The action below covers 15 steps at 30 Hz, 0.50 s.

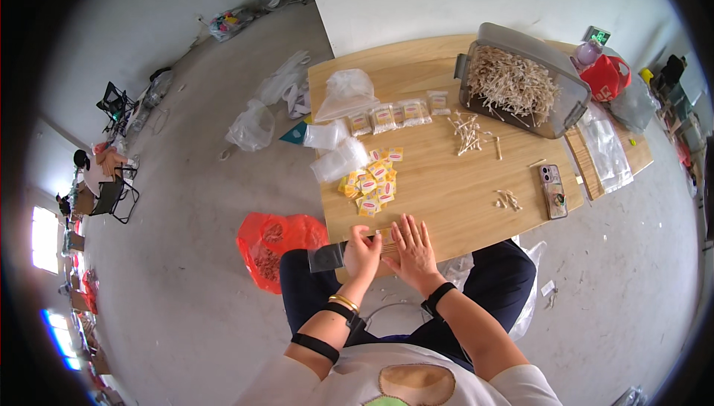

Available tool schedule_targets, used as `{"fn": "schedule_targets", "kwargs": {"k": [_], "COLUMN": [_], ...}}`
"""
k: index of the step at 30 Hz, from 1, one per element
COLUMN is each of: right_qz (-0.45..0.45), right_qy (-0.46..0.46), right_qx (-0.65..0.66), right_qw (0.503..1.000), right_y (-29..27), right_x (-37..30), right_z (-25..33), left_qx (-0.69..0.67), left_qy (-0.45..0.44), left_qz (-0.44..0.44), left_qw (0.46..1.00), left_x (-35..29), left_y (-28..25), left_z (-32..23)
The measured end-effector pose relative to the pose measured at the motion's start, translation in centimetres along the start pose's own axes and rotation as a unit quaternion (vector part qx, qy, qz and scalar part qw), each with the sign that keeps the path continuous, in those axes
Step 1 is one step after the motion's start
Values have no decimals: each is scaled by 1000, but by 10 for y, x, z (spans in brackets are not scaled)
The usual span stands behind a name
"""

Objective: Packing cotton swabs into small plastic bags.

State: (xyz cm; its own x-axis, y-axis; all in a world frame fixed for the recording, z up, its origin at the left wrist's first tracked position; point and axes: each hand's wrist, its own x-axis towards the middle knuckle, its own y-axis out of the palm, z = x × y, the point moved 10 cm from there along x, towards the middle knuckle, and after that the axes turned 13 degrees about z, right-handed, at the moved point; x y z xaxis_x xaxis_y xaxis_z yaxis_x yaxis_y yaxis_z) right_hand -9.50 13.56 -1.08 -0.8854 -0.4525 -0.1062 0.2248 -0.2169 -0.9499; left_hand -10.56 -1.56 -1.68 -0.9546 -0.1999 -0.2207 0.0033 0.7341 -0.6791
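At the table's near edge, my left hand (362, 255) has its fingers curled at one end of a small packet (387, 236) with a yellow-and-white card and thin sticks. My right hand (415, 255) lies beside it, fingers stretched out and flat, its thumb side touching the packet's other end. A clear plastic sleeve (326, 257) juts out to the left of my left hand, over the edge; whether it joins the packet is hidden. Just beyond lies a pile of yellow-and-white cards (372, 183). Loose cotton swabs (508, 200) lie farther right on the table (439, 190).
A grey bin (573, 97) of cotton swabs lies tilted at the back right, near more loose swabs (470, 134). Filled packets (401, 114) form a row by clear bags (346, 94). A phone (552, 192) lies at right. A red bag (256, 239) stands on the floor at left.
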Motion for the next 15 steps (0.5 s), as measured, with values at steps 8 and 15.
{"fn": "schedule_targets", "kwargs": {"k": [8, 15], "right_qz": [11, 16], "right_qy": [11, -21], "right_qx": [0, -9], "right_qw": [1000, 1000], "right_y": [7, 20], "right_x": [0, 12], "right_z": [-3, 43], "left_qx": [243, 373], "left_qy": [43, 35], "left_qz": [85, 152], "left_qw": [965, 915], "left_x": [0, 9], "left_y": [-57, -42], "left_z": [29, 24]}}
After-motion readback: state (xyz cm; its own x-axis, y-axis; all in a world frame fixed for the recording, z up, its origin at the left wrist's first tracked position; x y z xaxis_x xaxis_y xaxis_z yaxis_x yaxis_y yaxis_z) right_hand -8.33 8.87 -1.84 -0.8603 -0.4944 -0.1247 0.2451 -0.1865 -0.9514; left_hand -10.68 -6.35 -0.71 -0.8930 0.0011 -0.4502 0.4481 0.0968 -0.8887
